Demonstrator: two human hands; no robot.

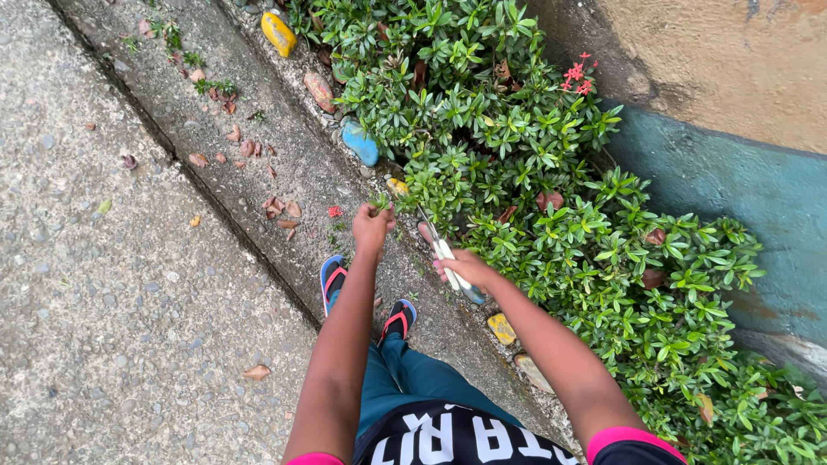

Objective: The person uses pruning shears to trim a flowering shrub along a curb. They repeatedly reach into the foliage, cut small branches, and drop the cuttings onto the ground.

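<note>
My left hand [372, 226] is closed around a small green sprig [380, 202] at the edge of a low green shrub [534, 189]. My right hand [463, 267] grips a pair of white-handled scissors [443, 250], whose blades point up into the shrub's leaves just right of my left hand. The shrub runs along a wall and carries a few red flowers [577, 76] near its top. Both arms reach forward from the bottom of the view.
Painted stones, yellow [279, 33], blue [361, 143] and yellow again [501, 328], border the plant bed beside a concrete kerb [258, 129]. Dry leaves lie on the gravelly pavement [103, 284]. My feet in flip-flops [332, 279] stand on the kerb. A tan and teal wall [732, 129] rises on the right.
</note>
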